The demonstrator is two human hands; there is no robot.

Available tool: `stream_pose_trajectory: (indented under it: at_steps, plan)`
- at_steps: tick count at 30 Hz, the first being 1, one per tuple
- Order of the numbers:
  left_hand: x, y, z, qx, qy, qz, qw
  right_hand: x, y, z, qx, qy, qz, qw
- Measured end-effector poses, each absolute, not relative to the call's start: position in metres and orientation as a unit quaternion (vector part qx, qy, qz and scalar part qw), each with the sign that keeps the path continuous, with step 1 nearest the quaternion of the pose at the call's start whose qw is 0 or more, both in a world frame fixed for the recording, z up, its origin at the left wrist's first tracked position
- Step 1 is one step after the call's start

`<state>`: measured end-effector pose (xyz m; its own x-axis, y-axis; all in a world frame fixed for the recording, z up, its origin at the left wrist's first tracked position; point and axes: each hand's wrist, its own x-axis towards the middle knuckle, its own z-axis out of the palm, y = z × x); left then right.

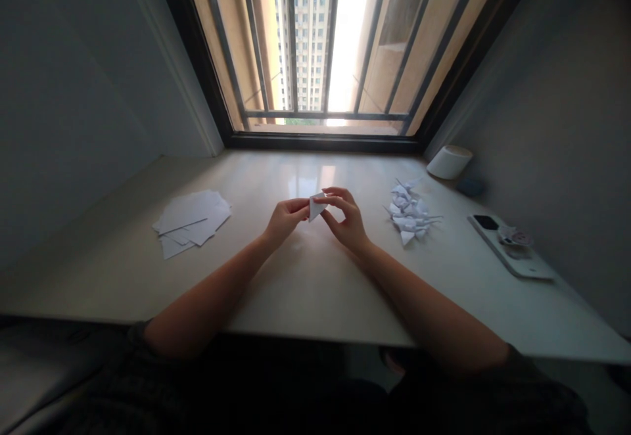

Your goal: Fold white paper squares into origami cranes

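Note:
A small folded piece of white paper (pixel 316 207) is held up above the middle of the table, between my two hands. My left hand (pixel 287 217) pinches its left edge with thumb and fingers. On the other side, my right hand (pixel 345 215) has its fingertips on the paper's upper right edge, the thumb below. To the left lies a loose stack of white paper sheets (pixel 192 215). A heap of folded white paper cranes (pixel 409 211) rests to the right of my right hand.
The pale table (pixel 296 297) reaches back to a barred window (pixel 320 139). At the right by the wall are a white cylindrical object (pixel 449 161), a small dark item (pixel 470 187) and a phone (pixel 530 265) with a round attachment on its back.

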<state>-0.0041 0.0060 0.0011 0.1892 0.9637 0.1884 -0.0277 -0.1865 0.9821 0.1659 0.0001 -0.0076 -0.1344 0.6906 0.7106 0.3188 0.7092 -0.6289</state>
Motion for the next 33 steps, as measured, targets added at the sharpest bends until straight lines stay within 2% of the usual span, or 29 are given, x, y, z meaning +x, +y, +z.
stream_pose_trajectory:
  at_steps: [4, 11, 20, 33]
  plan:
    - [-0.004, 0.006, 0.001, 0.598, 0.389, 0.498, 0.494, 0.166, 0.003, -0.011, -0.358, -0.73, 0.199, 0.547]
    - [-0.005, 0.006, 0.001, 0.605, 0.386, 0.482, 0.503, 0.165, 0.008, -0.017, -0.328, -0.707, 0.327, 0.535]
    - [-0.004, 0.006, -0.004, 0.601, 0.394, 0.488, 0.495, 0.165, 0.009, -0.016, -0.306, -0.704, 0.383, 0.514]
    - [-0.004, 0.011, -0.009, 0.559, 0.406, 0.492, 0.53, 0.164, 0.016, -0.024, -0.394, -0.521, 0.505, 0.564]
